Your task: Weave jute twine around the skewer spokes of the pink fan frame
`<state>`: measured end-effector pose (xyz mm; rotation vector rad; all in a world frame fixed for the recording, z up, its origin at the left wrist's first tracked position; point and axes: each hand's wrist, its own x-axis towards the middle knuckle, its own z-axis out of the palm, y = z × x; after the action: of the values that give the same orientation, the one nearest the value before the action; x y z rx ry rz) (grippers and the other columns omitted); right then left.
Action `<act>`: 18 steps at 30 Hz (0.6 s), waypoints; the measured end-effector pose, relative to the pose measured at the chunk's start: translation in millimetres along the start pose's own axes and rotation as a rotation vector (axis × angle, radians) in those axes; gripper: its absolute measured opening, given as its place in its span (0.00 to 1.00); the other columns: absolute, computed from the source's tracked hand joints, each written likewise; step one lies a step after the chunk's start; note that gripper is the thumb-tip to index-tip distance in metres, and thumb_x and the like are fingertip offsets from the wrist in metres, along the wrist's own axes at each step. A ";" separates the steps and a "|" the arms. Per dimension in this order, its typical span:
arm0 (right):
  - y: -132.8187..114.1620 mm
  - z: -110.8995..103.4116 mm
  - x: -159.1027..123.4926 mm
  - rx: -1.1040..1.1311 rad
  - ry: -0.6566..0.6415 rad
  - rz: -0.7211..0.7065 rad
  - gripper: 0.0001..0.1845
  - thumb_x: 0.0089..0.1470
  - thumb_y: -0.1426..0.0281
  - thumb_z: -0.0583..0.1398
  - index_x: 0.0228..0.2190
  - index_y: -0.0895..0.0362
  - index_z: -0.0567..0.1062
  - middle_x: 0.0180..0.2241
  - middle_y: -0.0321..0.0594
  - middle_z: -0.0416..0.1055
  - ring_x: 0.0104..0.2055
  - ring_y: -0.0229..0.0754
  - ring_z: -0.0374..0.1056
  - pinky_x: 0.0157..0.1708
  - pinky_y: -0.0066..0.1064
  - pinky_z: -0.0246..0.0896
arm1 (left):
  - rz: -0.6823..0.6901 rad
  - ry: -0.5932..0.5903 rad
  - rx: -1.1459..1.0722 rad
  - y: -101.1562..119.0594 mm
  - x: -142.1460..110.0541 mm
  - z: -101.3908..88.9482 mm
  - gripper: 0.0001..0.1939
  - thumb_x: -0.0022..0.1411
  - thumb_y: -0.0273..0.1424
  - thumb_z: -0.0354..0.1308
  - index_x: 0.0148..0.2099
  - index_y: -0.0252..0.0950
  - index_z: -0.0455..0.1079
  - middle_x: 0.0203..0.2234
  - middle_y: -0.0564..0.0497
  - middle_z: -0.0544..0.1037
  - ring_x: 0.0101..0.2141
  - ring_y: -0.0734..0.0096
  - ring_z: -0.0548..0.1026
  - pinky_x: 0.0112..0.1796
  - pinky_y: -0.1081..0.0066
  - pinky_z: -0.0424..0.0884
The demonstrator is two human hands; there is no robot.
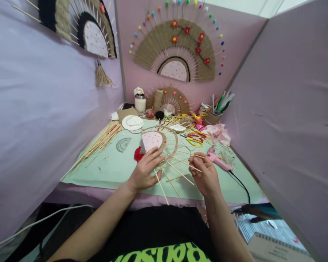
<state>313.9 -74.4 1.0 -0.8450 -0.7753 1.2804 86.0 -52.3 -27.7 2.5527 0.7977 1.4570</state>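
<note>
A half-made fan (175,141) of thin wooden sticks and a brown twine arc lies before me, its half-round centre of pink dotted cloth (151,140) to the left. My left hand (147,168) rests on its lower part, fingers stretched flat over the centre's edge, thumb apart near the lower sticks. At the right, my right hand (205,173) is closed in a pinch at the outer end of a wooden stick (184,162). Its fingertips partly hide that end. A red clump (138,154) sits beside the fan, left of my left hand.
A pink glue gun (218,160) with a black cord lies right of my right hand. Yellow-handled scissors (194,141) are behind it. Loose sticks (98,142) and a protractor (123,145) lie left. Finished fans (153,43) hang on the back panel; fabric walls close both sides.
</note>
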 end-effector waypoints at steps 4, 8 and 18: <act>3.6 -0.1 -0.5 0.004 0.044 -0.025 0.13 0.44 0.69 0.67 0.33 0.54 0.71 0.28 0.36 0.73 0.21 0.30 0.59 0.19 0.22 0.53 | 0.009 -0.060 -0.042 1.4 0.0 -0.2 0.27 0.57 0.25 0.52 0.61 0.33 0.61 0.58 0.36 0.66 0.63 0.50 0.55 0.57 0.46 0.59; 7.7 -2.5 -0.5 0.034 0.080 -0.016 0.14 0.42 0.69 0.68 0.32 0.54 0.71 0.27 0.36 0.74 0.21 0.31 0.59 0.19 0.22 0.54 | -0.013 -0.080 -0.102 0.1 -1.2 -0.3 0.26 0.59 0.26 0.48 0.60 0.33 0.62 0.58 0.37 0.66 0.62 0.51 0.56 0.57 0.46 0.58; 13.7 6.5 -4.8 0.180 0.053 -0.034 0.12 0.44 0.70 0.67 0.32 0.51 0.72 0.27 0.31 0.70 0.32 0.34 0.67 0.42 0.33 0.67 | -0.504 0.253 -0.249 9.9 -9.4 9.7 0.16 0.64 0.30 0.50 0.53 0.39 0.66 0.55 0.43 0.68 0.57 0.60 0.63 0.56 0.56 0.61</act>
<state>301.0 -77.3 -7.9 -0.7145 -0.6202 1.2719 94.1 -63.8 -36.9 1.8326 1.1095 1.5911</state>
